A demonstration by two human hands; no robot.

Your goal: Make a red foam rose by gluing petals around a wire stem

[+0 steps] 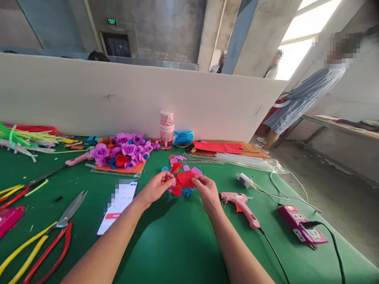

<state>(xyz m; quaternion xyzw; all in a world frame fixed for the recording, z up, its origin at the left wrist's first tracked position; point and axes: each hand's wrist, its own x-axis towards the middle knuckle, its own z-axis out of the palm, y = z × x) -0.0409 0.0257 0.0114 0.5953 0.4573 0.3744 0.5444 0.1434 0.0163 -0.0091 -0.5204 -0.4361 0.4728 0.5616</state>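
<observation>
Head view: both hands out in front over a green-topped table point(177, 244), working on a flat red paper-like petal piece point(186, 179). Piece sits mid-table, between the hands, above the scraps.

Left hand point(155, 187): fingers curled, thumb and fingertips pinching the piece's left edge. Right hand point(209, 193): thumb and index pinching its right edge.

Scraps right around the hands: lilac petal pieces point(196, 170), a small red petal point(177, 191) and a blue petal piece point(188, 192) just below the held one.

Right of the right hand: pink glue gun point(241, 201) on its side, nozzle toward the wrist, black cord running down-frame. White plug adapter point(244, 180) behind it, magenta power strip point(302, 225) further right, black plug in.

Left of the left hand: smartphone point(117, 209) lying face up, then scissors point(71, 210) with yellow and red handles, blades apart.

Back of table: bunch of purple, red and blue handmade flowers point(128, 150) on an orange sheet point(134, 169), pink bottle point(167, 132) upright, blue packet point(183, 137) beside it, red strip point(217, 147) to the right. White partition panel point(118, 98) behind. Person in blue striped clothing point(308, 94) standing far right.
</observation>
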